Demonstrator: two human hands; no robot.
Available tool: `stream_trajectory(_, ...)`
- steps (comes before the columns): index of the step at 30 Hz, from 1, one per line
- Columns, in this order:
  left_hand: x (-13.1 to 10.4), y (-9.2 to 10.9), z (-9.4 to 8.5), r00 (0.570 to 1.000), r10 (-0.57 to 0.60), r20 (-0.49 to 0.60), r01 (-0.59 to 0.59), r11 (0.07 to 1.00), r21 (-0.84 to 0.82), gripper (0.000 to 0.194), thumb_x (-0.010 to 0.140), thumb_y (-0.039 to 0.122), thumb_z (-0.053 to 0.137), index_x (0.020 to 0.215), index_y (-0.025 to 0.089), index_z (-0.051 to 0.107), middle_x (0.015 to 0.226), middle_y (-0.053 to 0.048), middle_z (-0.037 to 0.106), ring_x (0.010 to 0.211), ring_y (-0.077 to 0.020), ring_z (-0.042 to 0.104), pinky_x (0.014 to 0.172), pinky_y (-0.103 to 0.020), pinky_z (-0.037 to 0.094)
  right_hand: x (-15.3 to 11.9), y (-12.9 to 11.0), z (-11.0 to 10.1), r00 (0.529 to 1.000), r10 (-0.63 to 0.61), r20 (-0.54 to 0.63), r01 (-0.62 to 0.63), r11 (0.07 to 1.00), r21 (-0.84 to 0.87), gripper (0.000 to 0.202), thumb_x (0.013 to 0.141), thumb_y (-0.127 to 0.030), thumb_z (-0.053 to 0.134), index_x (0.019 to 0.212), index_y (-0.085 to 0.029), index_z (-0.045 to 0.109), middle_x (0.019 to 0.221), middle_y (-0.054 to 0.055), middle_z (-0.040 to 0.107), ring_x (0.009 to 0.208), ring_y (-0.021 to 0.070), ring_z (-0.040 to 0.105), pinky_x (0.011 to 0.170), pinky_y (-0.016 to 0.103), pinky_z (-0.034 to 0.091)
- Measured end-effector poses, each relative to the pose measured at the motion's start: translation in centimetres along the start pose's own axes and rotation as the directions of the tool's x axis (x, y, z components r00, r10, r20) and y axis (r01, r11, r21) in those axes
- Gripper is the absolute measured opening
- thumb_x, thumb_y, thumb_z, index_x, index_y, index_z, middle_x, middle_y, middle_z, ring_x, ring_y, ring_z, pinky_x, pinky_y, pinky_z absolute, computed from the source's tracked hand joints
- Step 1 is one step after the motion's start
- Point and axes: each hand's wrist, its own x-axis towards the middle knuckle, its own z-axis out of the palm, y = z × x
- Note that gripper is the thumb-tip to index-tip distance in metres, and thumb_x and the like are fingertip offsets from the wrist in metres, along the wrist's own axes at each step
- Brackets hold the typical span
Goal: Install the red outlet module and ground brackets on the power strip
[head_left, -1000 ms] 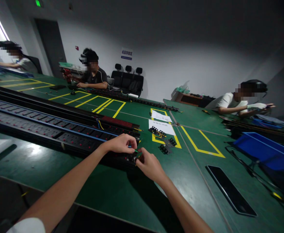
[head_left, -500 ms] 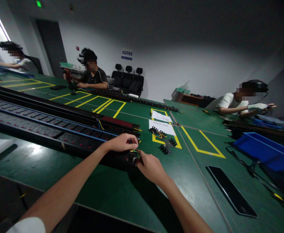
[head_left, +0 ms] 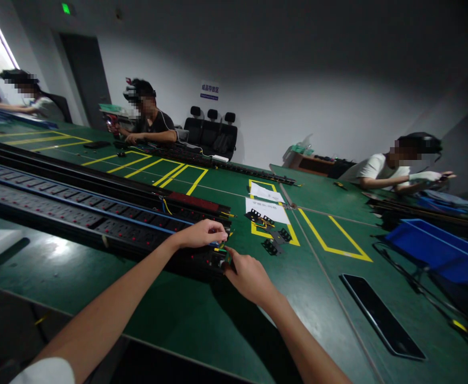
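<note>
Long black power strips (head_left: pixel 134 233) with rows of sockets and small red dots lie side by side on the green table. At the right end of the nearest strip, short yellow-green wires (head_left: pixel 220 249) stick out. My left hand (head_left: pixel 202 233) rests over that end, its fingers curled into a pinch; what lies between the fingertips is too small to make out. Just right of it, my right hand (head_left: pixel 250 274) is closed at the strip's end, thumb and forefinger around a yellow-green wire. The fingers partly hide the strip's open end.
Black metal brackets (head_left: pixel 272 246) and paper sheets (head_left: pixel 266 209) lie beyond my hands. A phone (head_left: pixel 381 316), a blue bin (head_left: pixel 437 250) and black cables (head_left: pixel 412 280) are at the right. Three co-workers sit around the table, one holding a power drill (head_left: pixel 112 125).
My left fingertips have shifted slightly, and more of the yellow-green wires shows between my hands. My right hand has hardly moved. The co-worker with the drill has shifted a little.
</note>
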Motion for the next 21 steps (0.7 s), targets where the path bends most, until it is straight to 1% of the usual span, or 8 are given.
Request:
stream_trajectory(6, 0.0, -0.1, 0.0, 1.000, 0.000, 0.006, 0.000, 1.000, 0.027, 0.037, 0.091, 0.049, 0.061, 0.090, 0.014, 0.072, 0.086, -0.005, 0.070, 0.082, -0.0188, 0.062, 0.076, -0.027, 0.046, -0.1, -0.2, -0.3, 0.999, 0.018, 0.039, -0.018, 1.000, -0.006, 0.051, 0.098, -0.026, 0.046, 0.149, -0.021, 0.048, 0.109, 0.012, 0.078, 0.101, 0.0284, 0.073, 0.077, 0.032, 0.045)
stream_trajectory(11, -0.1, 0.1, 0.0, 1.000, 0.003, 0.016, -0.004, 0.998, 0.060, 0.036, 0.091, 0.047, 0.062, 0.090, 0.013, 0.072, 0.082, -0.003, 0.069, 0.078, -0.0173, 0.061, 0.073, -0.026, 0.045, -0.1, -0.2, -0.4, 1.000, 0.015, 0.028, -0.015, 1.000, 0.001, 0.050, 0.097, -0.026, 0.048, 0.147, -0.022, 0.050, 0.107, 0.011, 0.078, 0.099, 0.0286, 0.074, 0.076, 0.032, 0.044)
stream_trajectory(13, -0.1, 0.3, 0.0, 1.000, 0.012, 0.016, -0.014, 0.996, 0.093, 0.033, 0.091, 0.045, 0.062, 0.090, 0.013, 0.072, 0.082, -0.003, 0.069, 0.077, -0.0167, 0.061, 0.072, -0.025, 0.045, -0.1, -0.2, -0.4, 1.000, 0.014, 0.026, -0.014, 1.000, 0.006, 0.049, 0.097, -0.026, 0.049, 0.145, -0.023, 0.051, 0.108, 0.010, 0.078, 0.100, 0.0281, 0.074, 0.076, 0.031, 0.044)
stream_trajectory(17, -0.4, 0.8, 0.1, 0.998, 0.037, 0.045, -0.045, 0.980, 0.193, 0.021, 0.087, 0.035, 0.066, 0.091, 0.015, 0.073, 0.082, -0.002, 0.072, 0.071, -0.0139, 0.060, 0.067, -0.023, 0.043, -0.1, -0.1, -0.4, 1.000, 0.010, 0.021, -0.011, 1.000, 0.010, 0.042, 0.097, -0.027, 0.049, 0.139, -0.021, 0.056, 0.106, 0.011, 0.078, 0.098, 0.0281, 0.074, 0.075, 0.031, 0.043)
stream_trajectory(21, -0.6, 1.2, 0.3, 0.998, 0.020, 0.057, -0.035, 0.962, 0.272, 0.016, 0.082, 0.027, 0.069, 0.094, 0.017, 0.074, 0.085, -0.002, 0.074, 0.067, -0.0123, 0.059, 0.063, -0.022, 0.041, -0.1, -0.1, -0.4, 1.000, 0.008, 0.015, -0.009, 1.000, 0.013, 0.041, 0.097, -0.027, 0.049, 0.137, -0.021, 0.057, 0.107, 0.011, 0.078, 0.098, 0.0280, 0.074, 0.075, 0.031, 0.043)
